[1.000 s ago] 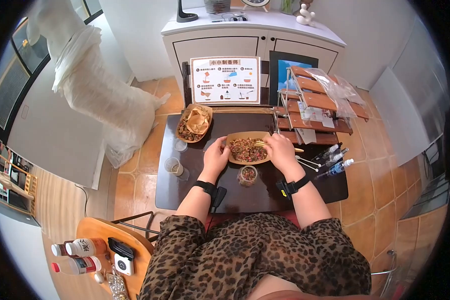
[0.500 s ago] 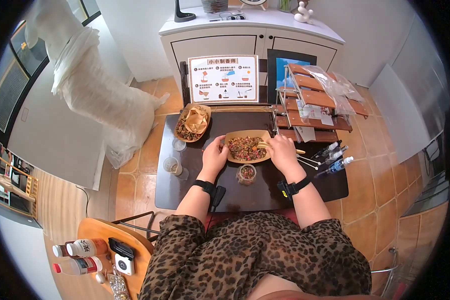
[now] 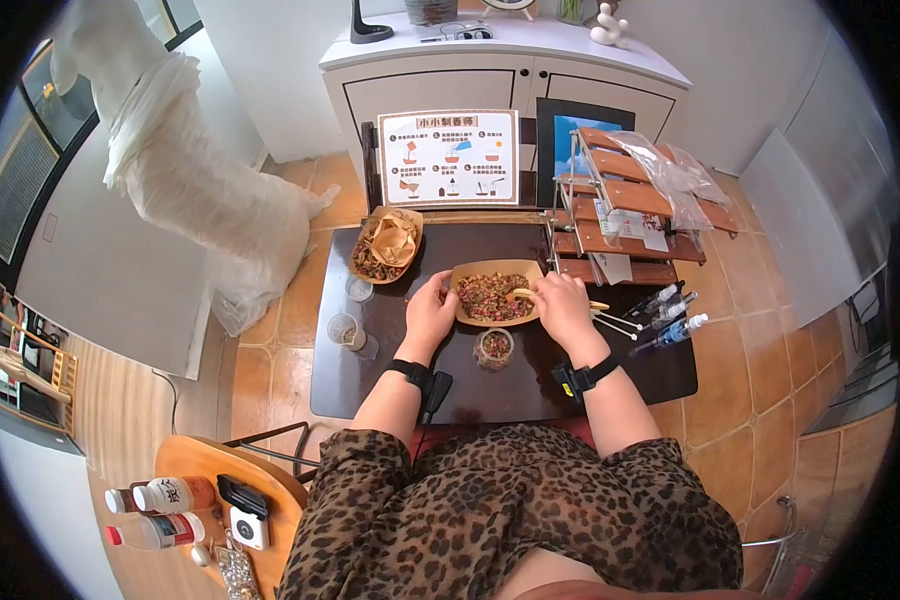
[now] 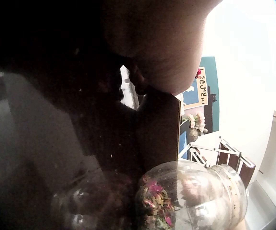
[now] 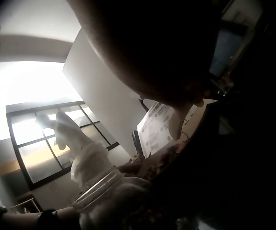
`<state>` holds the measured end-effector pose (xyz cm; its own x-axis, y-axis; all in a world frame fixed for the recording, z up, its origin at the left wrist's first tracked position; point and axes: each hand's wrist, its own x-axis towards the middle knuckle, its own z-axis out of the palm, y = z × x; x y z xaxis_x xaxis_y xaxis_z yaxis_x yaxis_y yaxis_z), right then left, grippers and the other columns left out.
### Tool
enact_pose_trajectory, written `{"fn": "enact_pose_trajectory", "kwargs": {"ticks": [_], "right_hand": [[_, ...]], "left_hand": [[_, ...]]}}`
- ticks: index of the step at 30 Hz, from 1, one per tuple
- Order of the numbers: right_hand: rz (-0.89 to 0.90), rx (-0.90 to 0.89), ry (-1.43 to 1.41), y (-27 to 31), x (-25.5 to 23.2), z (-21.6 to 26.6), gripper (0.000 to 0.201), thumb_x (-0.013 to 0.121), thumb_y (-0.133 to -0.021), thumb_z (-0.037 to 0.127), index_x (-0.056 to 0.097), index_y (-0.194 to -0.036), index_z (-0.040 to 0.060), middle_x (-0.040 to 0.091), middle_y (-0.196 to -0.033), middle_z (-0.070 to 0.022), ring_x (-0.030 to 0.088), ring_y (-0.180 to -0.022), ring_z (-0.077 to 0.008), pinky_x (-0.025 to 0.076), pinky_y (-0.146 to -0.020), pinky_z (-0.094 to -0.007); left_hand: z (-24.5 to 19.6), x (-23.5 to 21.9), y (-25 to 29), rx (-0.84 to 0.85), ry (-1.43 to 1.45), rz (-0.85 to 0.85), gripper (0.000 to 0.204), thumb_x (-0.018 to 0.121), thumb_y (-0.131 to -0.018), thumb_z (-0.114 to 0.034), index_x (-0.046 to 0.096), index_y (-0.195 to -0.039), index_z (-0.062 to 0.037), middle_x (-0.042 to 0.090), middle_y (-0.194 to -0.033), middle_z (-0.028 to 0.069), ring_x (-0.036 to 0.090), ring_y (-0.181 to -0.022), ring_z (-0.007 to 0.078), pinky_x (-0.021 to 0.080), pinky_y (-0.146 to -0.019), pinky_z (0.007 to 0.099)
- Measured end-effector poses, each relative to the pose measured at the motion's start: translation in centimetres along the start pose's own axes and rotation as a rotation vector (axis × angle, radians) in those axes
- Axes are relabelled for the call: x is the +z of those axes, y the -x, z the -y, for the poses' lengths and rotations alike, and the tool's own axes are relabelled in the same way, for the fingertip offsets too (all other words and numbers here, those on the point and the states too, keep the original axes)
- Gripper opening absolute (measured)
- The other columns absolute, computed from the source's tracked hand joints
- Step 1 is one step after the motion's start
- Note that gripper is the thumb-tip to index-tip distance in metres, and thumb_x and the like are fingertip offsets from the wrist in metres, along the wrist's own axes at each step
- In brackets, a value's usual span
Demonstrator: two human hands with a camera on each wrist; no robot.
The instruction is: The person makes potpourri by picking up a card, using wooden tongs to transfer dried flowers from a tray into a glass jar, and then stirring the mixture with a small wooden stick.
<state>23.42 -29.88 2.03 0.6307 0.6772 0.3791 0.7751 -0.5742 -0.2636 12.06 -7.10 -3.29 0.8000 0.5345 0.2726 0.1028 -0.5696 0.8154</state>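
A brown paper tray [image 3: 498, 320] filled with dried petals and herb bits [image 3: 492, 295] sits mid-table. My left hand [image 3: 430, 315] grips its left end, thumb at the rim. At the right end, my right hand [image 3: 563, 305] pinches a slim yellowish utensil [image 3: 519, 294], its tip down in the mix and its handle sticking out past the hand. I cannot tell whether it is a spoon or tongs. Close in front of the tray stands a clear jar [image 3: 493, 349], partly filled with the same bits; the left wrist view shows the jar [image 4: 191, 191] near, with pink petals inside.
Another paper tray [image 3: 386, 262] with brown crumpled paper stands back left. Clear cups [image 3: 346, 331] are at the table's left. On the right are a wooden folding rack [image 3: 630, 210], spray bottles [image 3: 670, 335] and thin white sticks [image 3: 618, 325]. An instruction card [image 3: 447, 157] stands behind.
The utensil's tip shifts slightly within the dried petals, the right hand moving a little with it. The left hand stays at the tray's left end.
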Motion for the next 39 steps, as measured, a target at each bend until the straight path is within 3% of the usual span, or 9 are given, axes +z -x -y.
{"fn": "enact_pose_trajectory", "kwargs": {"ticks": [21, 39], "right_hand": [[-0.018, 0.010, -0.012, 0.1, 0.0, 0.1, 0.007, 0.071, -0.085, 0.014, 0.068, -0.089, 0.0096, 0.062, -0.089, -0.0067, 0.060, -0.092, -0.0289, 0.042, -0.084, -0.0434], [-0.095, -0.105, -0.153, 2.1, -7.3, 4.3, 0.010, 0.071, -0.086, 0.013, 0.068, -0.094, 0.0093, 0.061, -0.088, -0.0046, 0.059, -0.090, -0.0269, 0.041, -0.084, -0.0415]], "left_hand": [[0.1, 0.1, 0.0, -0.006, 0.016, 0.000, 0.033, 0.064, -0.090, -0.014, 0.066, -0.123, -0.0056, 0.065, -0.077, 0.0071, 0.062, -0.067, 0.0175, 0.050, -0.065, 0.0313], [-0.1, 0.0, 0.0, -0.007, 0.011, 0.006, 0.034, 0.064, -0.090, -0.014, 0.066, -0.122, -0.0049, 0.065, -0.077, 0.0079, 0.063, -0.067, 0.0190, 0.050, -0.065, 0.0319]]}}
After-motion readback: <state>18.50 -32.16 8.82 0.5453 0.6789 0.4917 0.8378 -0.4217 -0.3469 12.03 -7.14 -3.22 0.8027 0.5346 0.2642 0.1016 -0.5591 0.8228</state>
